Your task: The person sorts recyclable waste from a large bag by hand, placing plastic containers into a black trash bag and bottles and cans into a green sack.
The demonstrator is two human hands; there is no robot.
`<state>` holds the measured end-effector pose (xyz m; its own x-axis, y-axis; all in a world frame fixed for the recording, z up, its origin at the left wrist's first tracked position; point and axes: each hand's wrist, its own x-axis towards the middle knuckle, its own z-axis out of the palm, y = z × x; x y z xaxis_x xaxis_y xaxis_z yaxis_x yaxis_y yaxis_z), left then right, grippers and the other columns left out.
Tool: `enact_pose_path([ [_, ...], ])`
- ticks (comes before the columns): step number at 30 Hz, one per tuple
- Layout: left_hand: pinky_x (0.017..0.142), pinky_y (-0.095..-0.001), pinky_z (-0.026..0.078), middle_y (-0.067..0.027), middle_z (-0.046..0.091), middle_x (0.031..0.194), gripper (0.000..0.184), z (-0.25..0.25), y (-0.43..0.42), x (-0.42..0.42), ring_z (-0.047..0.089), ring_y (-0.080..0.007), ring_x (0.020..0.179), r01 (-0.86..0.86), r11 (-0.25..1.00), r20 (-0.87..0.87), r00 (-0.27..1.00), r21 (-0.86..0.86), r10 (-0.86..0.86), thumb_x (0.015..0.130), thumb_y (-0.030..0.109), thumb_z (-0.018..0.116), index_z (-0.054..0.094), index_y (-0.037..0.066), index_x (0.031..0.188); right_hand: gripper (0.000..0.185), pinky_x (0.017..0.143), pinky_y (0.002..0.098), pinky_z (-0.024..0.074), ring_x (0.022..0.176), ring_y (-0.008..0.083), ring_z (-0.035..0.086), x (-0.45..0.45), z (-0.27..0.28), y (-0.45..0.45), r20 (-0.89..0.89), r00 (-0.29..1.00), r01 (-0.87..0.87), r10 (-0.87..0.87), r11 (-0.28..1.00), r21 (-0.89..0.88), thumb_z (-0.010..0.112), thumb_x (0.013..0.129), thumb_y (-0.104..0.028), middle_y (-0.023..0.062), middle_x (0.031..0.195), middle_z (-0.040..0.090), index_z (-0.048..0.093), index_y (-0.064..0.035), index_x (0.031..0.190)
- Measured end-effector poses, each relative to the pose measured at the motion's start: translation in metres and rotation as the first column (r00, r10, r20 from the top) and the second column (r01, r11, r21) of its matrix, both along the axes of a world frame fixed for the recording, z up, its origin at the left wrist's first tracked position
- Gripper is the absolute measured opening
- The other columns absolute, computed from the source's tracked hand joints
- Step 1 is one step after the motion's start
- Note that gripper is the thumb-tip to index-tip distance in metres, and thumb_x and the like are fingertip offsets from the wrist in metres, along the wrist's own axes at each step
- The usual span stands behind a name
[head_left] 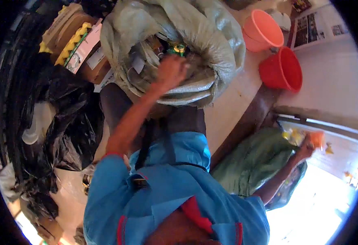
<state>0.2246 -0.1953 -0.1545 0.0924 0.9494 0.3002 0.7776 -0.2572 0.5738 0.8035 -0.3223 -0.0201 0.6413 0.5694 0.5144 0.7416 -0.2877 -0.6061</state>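
The orange item [317,139] sticks out from the right hand [306,148], on the side away from the pale sack [217,51]; its long axis I cannot tell, because of blur. It is well apart from this sack, to the lower right. The right fingers hold it. The left hand [172,74] is over the sack's open mouth; its grip I cannot tell. The item looks bright, the sack wrinkled.
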Motion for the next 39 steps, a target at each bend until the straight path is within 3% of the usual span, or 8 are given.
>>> enact_pose_path([
  [4,0.079,-0.0432,0.045,-0.0174,0.061,0.088,0.022,-0.042,0.014,-0.063,0.059,-0.0325,0.082,0.19,0.98,-0.418,0.897,0.064,-0.147,0.082,0.024,0.057,0.063,0.005,0.092,0.07,0.069,0.0366,0.0507,0.074,0.0273,0.063,0.063,0.003,-0.129,0.34,0.727,0.62,-0.597,0.783,0.048,0.075,0.063,-0.054,0.0159,0.085,0.065,0.058,0.0049,0.097],
  [6,0.079,-0.0437,0.045,-0.0193,0.061,0.086,0.022,-0.042,0.009,-0.074,0.058,-0.0333,0.086,0.138,0.879,-0.533,0.749,-0.457,-0.394,0.079,0.022,0.059,0.062,0.004,0.092,0.069,0.07,0.0369,0.0504,0.075,0.0275,0.062,0.077,-0.011,-0.178,0.374,0.645,0.725,-0.667,0.688,-0.023,0.074,0.064,-0.053,0.0159,0.086,0.065,0.058,0.0047,0.098],
  [7,0.084,-0.0416,0.042,-0.0157,0.06,0.063,0.011,-0.047,0.002,-0.08,0.061,-0.0327,0.066,0.188,0.956,-0.519,0.807,-0.226,-0.282,0.072,0.013,0.061,0.062,0.002,0.074,0.069,0.07,0.0371,0.0503,0.075,0.0276,0.062,0.076,-0.017,-0.191,0.383,0.628,0.749,-0.677,0.66,-0.061,0.074,0.064,-0.053,0.0159,0.087,0.065,0.058,0.0046,0.098],
  [11,0.076,-0.0453,0.045,-0.0194,0.062,0.086,0.02,-0.013,-0.024,-0.081,0.058,-0.0327,0.084,0.253,0.967,-0.473,0.852,0.001,-0.223,0.078,0.017,0.059,0.061,-0.001,0.085,0.068,0.071,0.0377,0.0498,0.077,0.028,0.062,0.082,-0.049,-0.216,0.417,0.629,0.769,-0.656,0.602,-0.214,0.073,0.065,-0.052,0.0159,0.088,0.064,0.058,0.0043,0.099],
  [21,0.065,-0.0432,0.048,-0.0168,0.059,0.072,0.015,-0.004,-0.021,-0.088,0.061,-0.0311,0.081,-0.004,0.968,-0.473,0.873,-0.251,-0.119,0.073,0.013,0.062,0.06,0.001,0.081,0.065,0.074,0.0393,0.0486,0.081,0.029,0.061,0.061,-0.114,-0.204,0.431,0.739,0.661,-0.518,0.681,-0.315,0.072,0.067,-0.05,0.0158,0.092,0.063,0.058,0.0033,0.102],
  [27,0.061,-0.0488,0.05,-0.0295,0.04,0.12,0.048,-0.007,0.013,-0.101,0.06,-0.0422,0.072,-0.115,0.989,-0.39,0.91,0.093,0.143,0.058,-0.005,0.068,0.058,0.004,0.104,0.063,0.075,0.0402,0.0478,0.083,0.0296,0.06,0.059,-0.112,-0.191,0.452,0.767,0.61,-0.456,0.735,-0.294,0.071,0.068,-0.048,0.0158,0.094,0.063,0.057,0.0027,0.103],
  [33,0.057,-0.0472,0.049,-0.0247,0.057,0.095,0.031,-0.007,0.043,-0.102,0.061,-0.0393,0.074,0.032,0.955,-0.67,0.705,-0.296,-0.232,0.058,-0.003,0.067,0.062,0.0,0.089,0.061,0.076,0.0412,0.0471,0.085,0.0302,0.06,0.063,-0.106,-0.187,0.477,0.79,0.552,-0.386,0.787,-0.277,0.07,0.07,-0.047,0.0158,0.096,0.062,0.057,0.0021,0.105],
  [39,0.062,-0.0459,0.05,-0.0224,0.059,0.089,0.017,-0.014,0.042,-0.112,0.061,-0.0371,0.078,0.092,0.985,-0.654,0.738,-0.147,-0.166,0.063,0.002,0.066,0.063,-0.001,0.079,0.06,0.078,0.0421,0.0463,0.088,0.0308,0.059,0.065,-0.097,-0.182,0.498,0.807,0.492,-0.318,0.828,-0.268,0.069,0.071,-0.045,0.0157,0.098,0.062,0.057,0.0015,0.107],
])
